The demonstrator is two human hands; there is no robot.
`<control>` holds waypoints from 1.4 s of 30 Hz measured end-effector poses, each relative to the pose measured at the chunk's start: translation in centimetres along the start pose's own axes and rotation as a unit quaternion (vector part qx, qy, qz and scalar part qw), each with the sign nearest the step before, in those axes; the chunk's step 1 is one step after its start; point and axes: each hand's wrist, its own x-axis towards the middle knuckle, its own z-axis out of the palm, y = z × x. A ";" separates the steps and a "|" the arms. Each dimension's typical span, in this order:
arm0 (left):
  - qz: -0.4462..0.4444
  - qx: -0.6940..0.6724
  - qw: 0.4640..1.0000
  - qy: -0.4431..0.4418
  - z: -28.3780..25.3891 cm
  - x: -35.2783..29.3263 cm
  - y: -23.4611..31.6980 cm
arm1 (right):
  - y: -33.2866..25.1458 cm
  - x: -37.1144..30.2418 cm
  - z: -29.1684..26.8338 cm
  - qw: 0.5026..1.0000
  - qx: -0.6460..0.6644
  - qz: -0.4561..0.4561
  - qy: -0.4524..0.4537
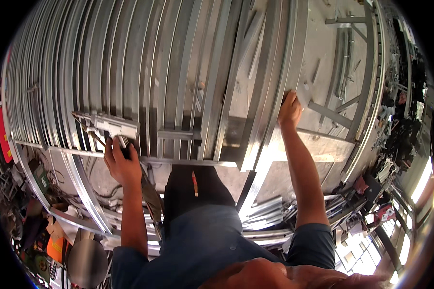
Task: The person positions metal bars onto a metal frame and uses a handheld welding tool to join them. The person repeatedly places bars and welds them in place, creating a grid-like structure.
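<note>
My left hand [122, 163] is closed round the black handle of a grey, pistol-shaped welding gun [115, 126], held over the row of metal bars [94, 72]. The gun's thin nozzle end points left, and a dark sleeved cable [153, 202] hangs down beside my leg. To the right, my right hand [290, 110] grips the outer edge of a long square metal tube [275, 86], with its fingers curled and partly hidden. A short crosspiece [176, 135] lies across several bars between my hands.
Right of the tube stands a grey metal frame [369, 72] with offcuts on the surface below. A shiny rail [84, 192] slopes down at the lower left, beside a round metal disc [87, 263]. Metal profiles [265, 214] lie stacked behind me.
</note>
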 end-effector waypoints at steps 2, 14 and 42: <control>-0.003 -0.007 1.000 -0.006 -0.2 -0.6 -0.2 | 0.7 0.2 0.5 1.000 0.009 -0.015 0.012; -0.008 -0.027 1.000 -0.008 -0.5 -0.4 -0.1 | -1.2 -0.4 -0.8 1.000 -0.010 0.012 -0.024; -0.023 -0.026 0.999 -0.010 0.1 -0.8 -0.4 | -1.5 -0.8 -2.2 0.998 0.037 0.016 -0.040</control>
